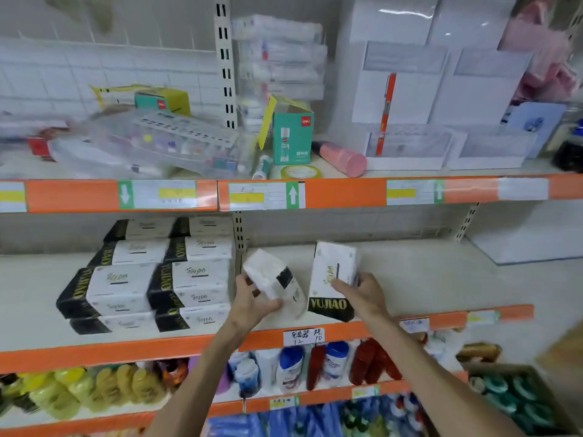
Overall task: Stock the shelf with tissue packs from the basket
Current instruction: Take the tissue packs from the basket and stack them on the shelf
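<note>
My left hand grips a white tissue pack with a black band, tilted over the middle shelf. My right hand holds a second white pack with a black "YUJIAO" end, standing nearly upright with its lower end at the shelf's front edge. Both packs are close together, just right of the shelf upright. To their left sits a stack of black-and-white tissue packs, several deep and stacked in layers. The basket is not in view.
The shelf above holds clear boxes, a green glue box, a pink cup stack and white containers. Below are bottles and yellow packs. A cardboard box of green items stands lower right.
</note>
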